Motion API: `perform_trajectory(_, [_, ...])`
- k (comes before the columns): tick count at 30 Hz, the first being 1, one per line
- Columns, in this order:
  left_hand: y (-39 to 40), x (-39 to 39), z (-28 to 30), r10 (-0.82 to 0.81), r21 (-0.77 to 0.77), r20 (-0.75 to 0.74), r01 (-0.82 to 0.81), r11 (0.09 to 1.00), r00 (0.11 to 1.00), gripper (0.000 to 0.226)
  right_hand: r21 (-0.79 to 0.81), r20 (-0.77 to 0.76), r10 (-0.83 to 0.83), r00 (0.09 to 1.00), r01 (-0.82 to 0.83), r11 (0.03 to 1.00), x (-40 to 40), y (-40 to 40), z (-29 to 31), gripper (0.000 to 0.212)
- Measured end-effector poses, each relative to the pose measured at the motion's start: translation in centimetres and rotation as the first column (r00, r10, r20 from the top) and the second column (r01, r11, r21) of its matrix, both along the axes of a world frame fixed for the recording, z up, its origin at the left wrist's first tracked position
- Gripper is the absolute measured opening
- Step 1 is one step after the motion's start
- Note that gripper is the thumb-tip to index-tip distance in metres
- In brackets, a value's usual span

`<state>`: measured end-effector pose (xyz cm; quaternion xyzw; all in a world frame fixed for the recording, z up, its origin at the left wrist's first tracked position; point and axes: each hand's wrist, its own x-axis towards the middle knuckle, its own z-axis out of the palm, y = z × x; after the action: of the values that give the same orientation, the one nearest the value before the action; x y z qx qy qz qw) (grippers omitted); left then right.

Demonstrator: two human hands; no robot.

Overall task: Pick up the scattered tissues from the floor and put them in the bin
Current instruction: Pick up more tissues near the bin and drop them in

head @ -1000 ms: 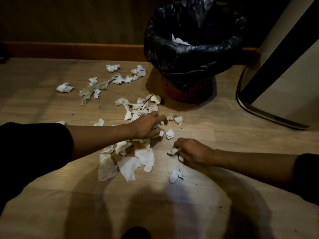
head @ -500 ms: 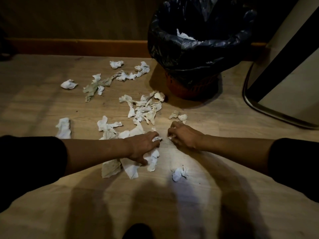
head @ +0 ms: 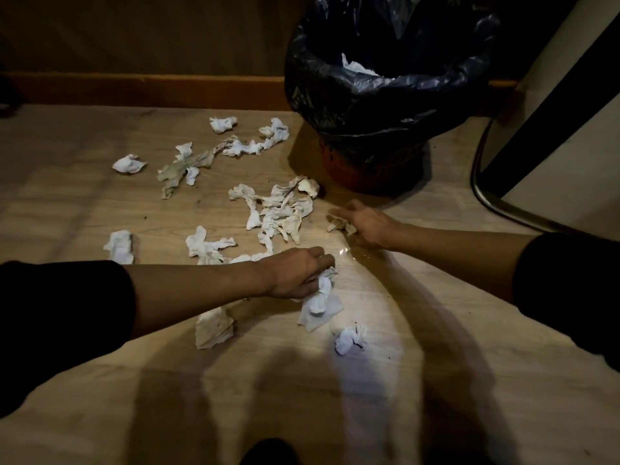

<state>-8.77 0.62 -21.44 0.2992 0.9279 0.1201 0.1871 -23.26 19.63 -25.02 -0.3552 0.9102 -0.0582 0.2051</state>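
Note:
Several crumpled white tissues lie scattered on the wooden floor (head: 436, 380). My left hand (head: 297, 273) grips a bunch of tissues (head: 318, 302) at the centre, low over the floor. My right hand (head: 367, 223) closes on small tissue scraps (head: 337, 223) just in front of the bin (head: 379, 95), a red basket lined with a black bag, with white tissue inside. A large tissue heap (head: 281, 213) lies left of my right hand. One small tissue ball (head: 349, 338) sits nearest me.
A wooden skirting board (head: 151, 90) and dark wall run along the back. A white appliance with a metal base rim (head: 483, 196) stands at the right, close to the bin. Further tissues (head: 129, 163) lie at the far left.
My right hand has moved forward toward the bin and onto the small scraps there. My left hand has stayed on its tissue bunch and gathered it tighter.

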Motion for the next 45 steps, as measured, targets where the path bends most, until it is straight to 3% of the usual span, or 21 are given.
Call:
perform_trajectory(4, [1.6,0.6,0.5,-0.097,0.004,-0.050,0.097,0.995,0.994,0.051,-0.082,-0.019,-0.017,1.000,0.016,0.997,1.0,0.7,-0.5,0.033])
perform_trajectory(8, [2.7,1.6,0.4,-0.319,-0.019,-0.064,0.319,0.948,0.945,0.067,-0.124,-0.004,-0.014,1.000,0.013,0.992,1.4,2.4,-0.4,0.029])
perform_trajectory(13, [4.6,3.9,-1.0,-0.513,-0.068,0.096,0.519,0.852,0.853,0.085,-0.100,0.034,-0.045,0.998,0.048,0.994,2.4,4.6,-0.2,0.032])
perform_trajectory(15, [5.2,4.7,-1.7,-0.533,-0.140,0.143,0.550,0.823,0.834,0.084,-0.073,0.049,-0.055,0.997,0.058,0.996,3.0,5.4,0.0,0.033])
perform_trajectory(18, [6.0,4.7,-2.1,-0.530,-0.178,0.121,0.543,0.821,0.840,0.058,-0.048,0.060,-0.061,0.996,0.064,0.997,3.8,6.7,0.6,0.032])
perform_trajectory(22, [6.4,2.9,-1.0,-0.415,-0.217,0.155,0.441,0.871,0.896,0.038,-0.073,0.041,-0.068,0.997,0.071,0.995,4.7,8.1,2.0,0.032])
perform_trajectory(26, [5.4,0.1,2.3,-0.150,-0.199,0.158,0.180,0.963,0.976,0.037,-0.093,-0.031,-0.026,0.999,0.023,0.995,4.5,9.1,5.3,0.031])
perform_trajectory(30, [3.6,-3.3,6.6,0.007,-0.145,0.017,-0.004,0.989,1.000,0.039,-0.161,-0.106,-0.010,0.994,-0.007,0.987,3.3,9.3,10.4,0.031])
perform_trajectory(34, [3.2,-6.4,12.6,0.182,0.054,-0.171,-0.175,0.983,0.968,0.040,-0.318,-0.194,-0.070,0.979,0.005,0.948,2.1,9.0,16.8,0.032])
perform_trajectory(36, [3.4,-7.7,16.1,0.302,0.262,-0.165,-0.254,0.931,0.939,0.034,-0.425,-0.216,-0.144,0.966,0.040,0.904,1.6,8.7,20.5,0.030])
perform_trajectory(40, [3.4,-9.9,21.9,0.486,0.641,0.035,-0.393,0.659,0.873,0.021,-0.622,-0.152,-0.300,0.942,0.144,0.769,0.0,8.2,26.8,0.027])
perform_trajectory(42, [3.0,-11.3,23.7,0.544,0.730,0.098,-0.432,0.530,0.833,0.021,-0.710,-0.072,-0.372,0.925,0.214,0.671,-1.3,7.7,28.7,0.029])
perform_trajectory(45, [2.4,-13.9,25.3,0.652,0.776,0.111,-0.475,0.415,0.750,0.023,-0.758,0.168,-0.461,0.871,0.413,0.504,-4.0,6.7,30.1,0.035])
